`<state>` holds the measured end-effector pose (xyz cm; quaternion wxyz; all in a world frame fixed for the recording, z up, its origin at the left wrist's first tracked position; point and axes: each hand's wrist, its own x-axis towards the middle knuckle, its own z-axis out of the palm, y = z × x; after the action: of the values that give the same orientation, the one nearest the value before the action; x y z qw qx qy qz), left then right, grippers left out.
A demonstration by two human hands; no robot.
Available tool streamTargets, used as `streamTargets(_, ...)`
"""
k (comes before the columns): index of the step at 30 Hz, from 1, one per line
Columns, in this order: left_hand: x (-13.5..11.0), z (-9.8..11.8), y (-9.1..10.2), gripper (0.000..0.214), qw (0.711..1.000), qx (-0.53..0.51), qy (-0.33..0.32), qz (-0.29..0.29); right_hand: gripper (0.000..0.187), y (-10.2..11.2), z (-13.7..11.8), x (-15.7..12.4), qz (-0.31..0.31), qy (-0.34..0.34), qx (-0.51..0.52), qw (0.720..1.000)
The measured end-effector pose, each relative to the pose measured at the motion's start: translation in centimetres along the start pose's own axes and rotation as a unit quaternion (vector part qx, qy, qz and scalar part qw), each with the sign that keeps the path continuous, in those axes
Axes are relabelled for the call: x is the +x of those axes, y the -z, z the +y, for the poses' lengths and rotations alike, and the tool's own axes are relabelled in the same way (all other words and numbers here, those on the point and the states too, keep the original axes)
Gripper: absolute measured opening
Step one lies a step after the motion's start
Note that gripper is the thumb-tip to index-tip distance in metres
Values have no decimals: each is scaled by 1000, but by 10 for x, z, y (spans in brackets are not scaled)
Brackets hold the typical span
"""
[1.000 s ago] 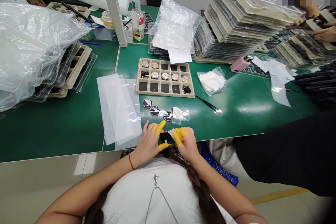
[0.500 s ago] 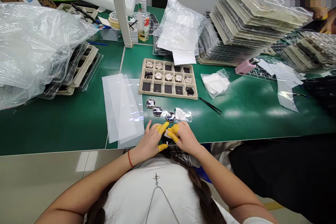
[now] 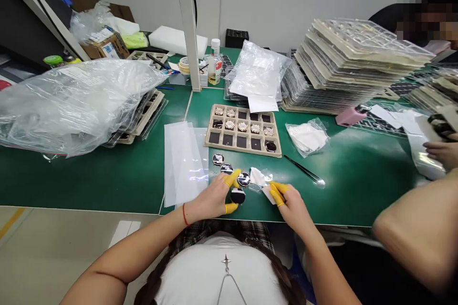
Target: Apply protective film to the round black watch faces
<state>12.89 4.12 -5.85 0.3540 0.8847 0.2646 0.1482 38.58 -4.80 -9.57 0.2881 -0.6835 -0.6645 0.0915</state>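
My left hand (image 3: pixel 214 196), with yellow finger cots, has its thumb and fingers around the edge of a dark-faced round watch case (image 3: pixel 238 196) near the table's front edge. To the right, my right hand (image 3: pixel 289 200) pinches a small folded white wipe (image 3: pixel 269 195) between yellow-covered fingertips, apart from the watch. Beyond the left fingers, a row of watch cases lies on the green table, including one at the left (image 3: pixel 218 159) and one beside the fingertips (image 3: pixel 244 179). Another white cloth (image 3: pixel 256 177) lies on clear film between my hands.
A beige compartment tray (image 3: pixel 243 150) holds several watch parts. Tweezers (image 3: pixel 304 169), a bagged stack of white wipes (image 3: pixel 307 137) and a pink bottle (image 3: pixel 352 115) lie right. Translucent sheets (image 3: pixel 184 167) lie left. Tall tray stacks (image 3: pixel 358 64) and a co-worker's arm (image 3: pixel 418 228) are at right.
My right hand has moved right, away from the watch case, carrying the wipe. My left hand stays at the watch. The view has tilted up, and a co-worker's arm has come in at right.
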Motion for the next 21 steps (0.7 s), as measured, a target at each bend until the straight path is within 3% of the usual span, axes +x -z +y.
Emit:
streamTargets(3,14,3,14,84,998,44,-26,38,36,-2,-5,1,59,-61,47,995)
streamTargets(7,28,14,10,83,986,110,-97,82,38,-8,-42,9,-22,-103,252,962)
streamTargets(13,36,23,-1,80,958,188,-170,134,34,-12,-66,25,-58,-137,295,944)
streamTargets(21,38,24,-1,83,985,110,-108,76,34,-13,-59,24,-33,-196,340,919)
